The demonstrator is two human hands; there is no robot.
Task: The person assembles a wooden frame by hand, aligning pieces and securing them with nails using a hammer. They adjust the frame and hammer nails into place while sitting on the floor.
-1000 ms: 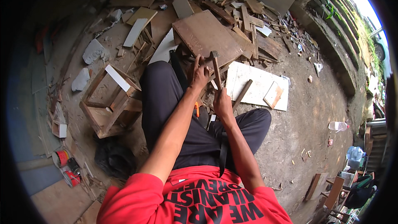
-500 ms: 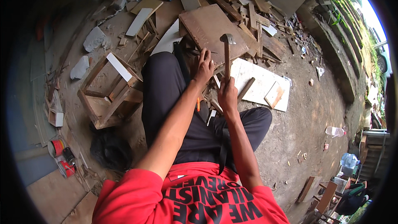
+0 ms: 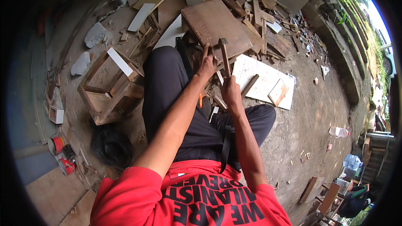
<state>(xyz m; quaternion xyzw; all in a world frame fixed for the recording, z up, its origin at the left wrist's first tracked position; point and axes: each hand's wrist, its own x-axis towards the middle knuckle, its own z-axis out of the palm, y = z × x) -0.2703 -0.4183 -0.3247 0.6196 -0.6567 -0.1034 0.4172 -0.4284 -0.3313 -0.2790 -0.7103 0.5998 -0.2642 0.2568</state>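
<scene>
My right hand (image 3: 230, 93) is closed round the wooden handle of a hammer (image 3: 226, 60), its dark head low over the near edge of a brown wooden panel (image 3: 222, 23). The panel tops a box-like wooden piece in front of my knees. At that same edge, just left of the hammer head, my left hand (image 3: 205, 65) is closed, its fingertips pinching what seems a thin dark nail, mostly hidden now. Beneath the hands, an orange-handled tool (image 3: 200, 100) shows partly between my legs.
An open wooden frame (image 3: 111, 88) stands left of my knee. A white board (image 3: 261, 81) with wood offcuts lies to the right. Scrap wood (image 3: 259, 16) is heaped behind the panel. Cans (image 3: 63, 155) stand at lower left; a plastic bottle (image 3: 339, 132) lies at right.
The hammer head has come down and slightly left, toward the panel's edge beside my left hand. My left hand stays at that edge. The view has shifted slightly.
</scene>
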